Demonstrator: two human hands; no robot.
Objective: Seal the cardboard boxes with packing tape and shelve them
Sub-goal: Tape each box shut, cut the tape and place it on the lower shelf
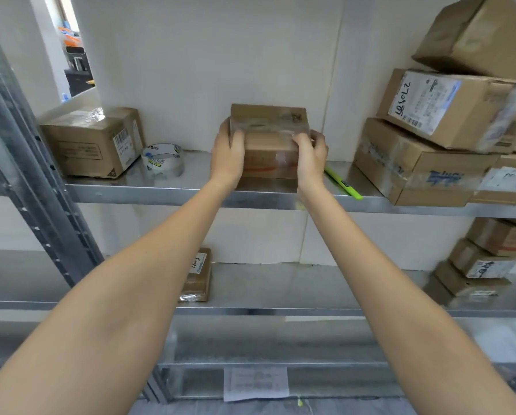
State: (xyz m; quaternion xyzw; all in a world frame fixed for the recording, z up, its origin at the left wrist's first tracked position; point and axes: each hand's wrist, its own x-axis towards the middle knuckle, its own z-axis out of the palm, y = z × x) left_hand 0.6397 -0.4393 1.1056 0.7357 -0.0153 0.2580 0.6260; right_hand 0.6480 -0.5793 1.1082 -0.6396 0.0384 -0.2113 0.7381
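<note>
A small taped cardboard box [270, 139] stands in the middle of the upper metal shelf [190, 194]. My left hand [228, 154] grips its left side and my right hand [310, 157] grips its right side, thumbs over the top front edge. A roll of clear packing tape [162, 160] lies on the same shelf, left of the box. Further left stands a bigger sealed box [93, 142].
A green pen-like tool [342, 182] lies on the shelf just right of my right hand. Several labelled boxes [430, 139] are stacked at the right end. A small flat parcel [198, 275] and more boxes [484, 262] sit on the lower shelf. A grey upright post [41, 205] stands at left.
</note>
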